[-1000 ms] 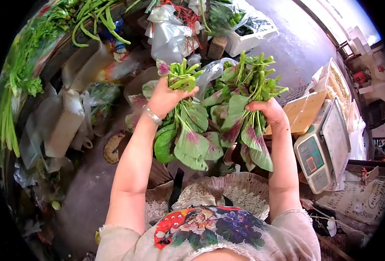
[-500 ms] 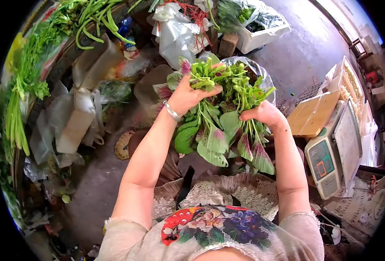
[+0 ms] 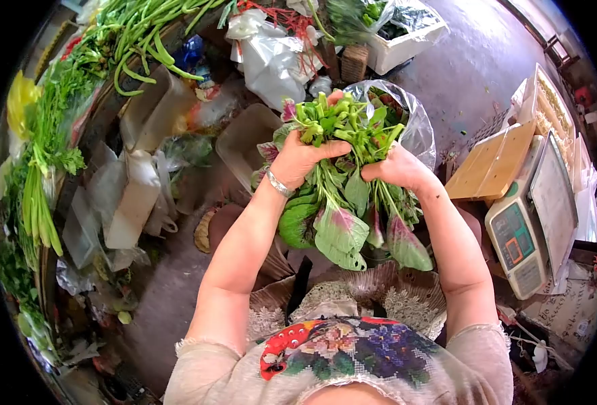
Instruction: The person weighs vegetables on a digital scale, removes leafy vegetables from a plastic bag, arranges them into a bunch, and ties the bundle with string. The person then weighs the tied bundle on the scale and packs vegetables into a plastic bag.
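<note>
A bunch of amaranth greens (image 3: 342,236), green leaves with purple-red centres, hangs between my hands with its cut stems upward. My left hand (image 3: 305,158), a silver bracelet at its wrist, wraps round the stems from the left. From the right, my right hand (image 3: 396,167) grips the stems on the other side, thumb pointing inward; its other fingers are hidden behind the leaves. Just behind the bunch, a clear plastic bag (image 3: 417,121) stands with its mouth wide, and dark leaves show inside it.
A digital scale (image 3: 518,243) stands at the right beside a wooden board (image 3: 491,169). Celery (image 3: 38,209) and long beans (image 3: 157,50) line the curved stall edge at left. White plastic bags (image 3: 268,57) and a foam box (image 3: 410,44) sit at the back. A plastic tub (image 3: 244,135) is left of the bunch.
My hands have come closer together, gathering the two parts of the amaranth into one tighter bunch. The camera view has shifted slightly, and more of the clear bag shows behind.
</note>
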